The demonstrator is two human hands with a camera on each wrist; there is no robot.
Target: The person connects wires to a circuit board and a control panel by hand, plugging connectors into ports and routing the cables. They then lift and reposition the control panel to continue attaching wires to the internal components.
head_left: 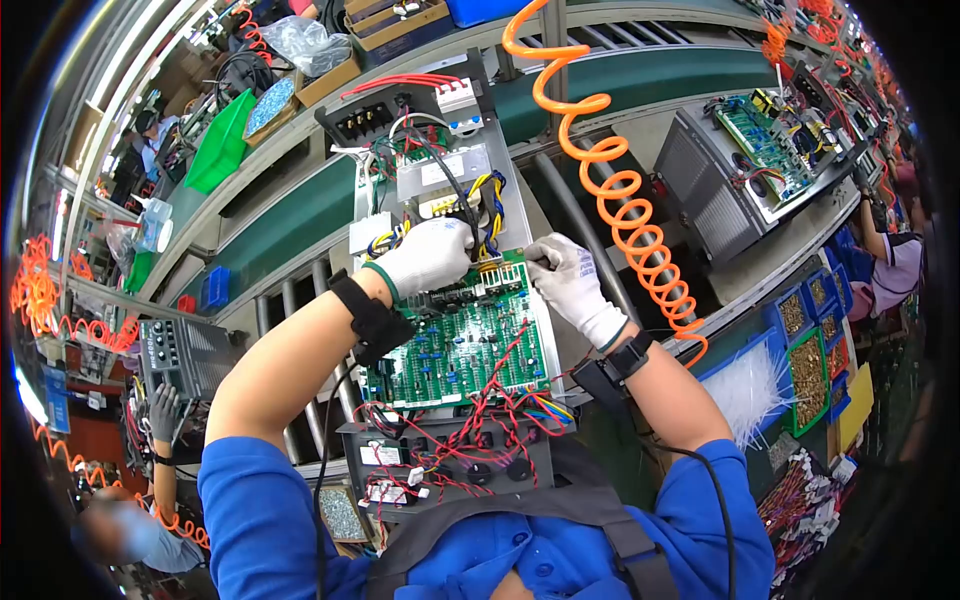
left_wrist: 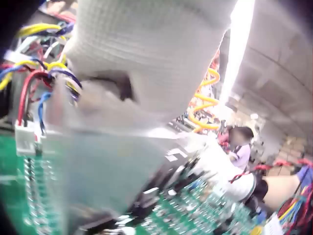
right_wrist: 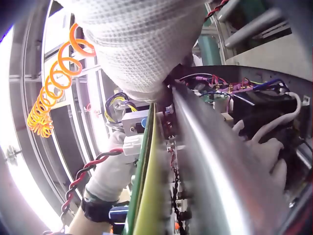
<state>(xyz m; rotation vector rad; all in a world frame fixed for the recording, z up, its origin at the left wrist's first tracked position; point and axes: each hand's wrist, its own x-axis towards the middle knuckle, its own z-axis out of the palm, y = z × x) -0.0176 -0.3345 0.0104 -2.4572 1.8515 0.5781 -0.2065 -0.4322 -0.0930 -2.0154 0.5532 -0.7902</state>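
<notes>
A green circuit board (head_left: pixel 460 345) lies on the open metal chassis (head_left: pixel 548 335), crowded with parts and edged by twisted red and black wires. My gloved left hand (head_left: pixel 425 262) is at its top edge, fingers bent beside blue and yellow wires (head_left: pixel 492 215); what they touch is hidden. In the left wrist view the left glove (left_wrist: pixel 146 58) covers a blurred pale surface. My gloved right hand (head_left: pixel 575 285) pinches the board's upper right corner. The right wrist view shows that glove (right_wrist: pixel 142 44) over the board edge (right_wrist: pixel 143 181), next to a metal wall (right_wrist: pixel 210 156).
An orange coiled hose (head_left: pixel 625 205) hangs right of the chassis. Another open unit (head_left: pixel 715 190) stands on the line at the right, above blue parts bins (head_left: pixel 790 315). A green bin (head_left: pixel 222 142) stands at upper left. A person's gloved hand (head_left: pixel 163 410) rests near a unit at left.
</notes>
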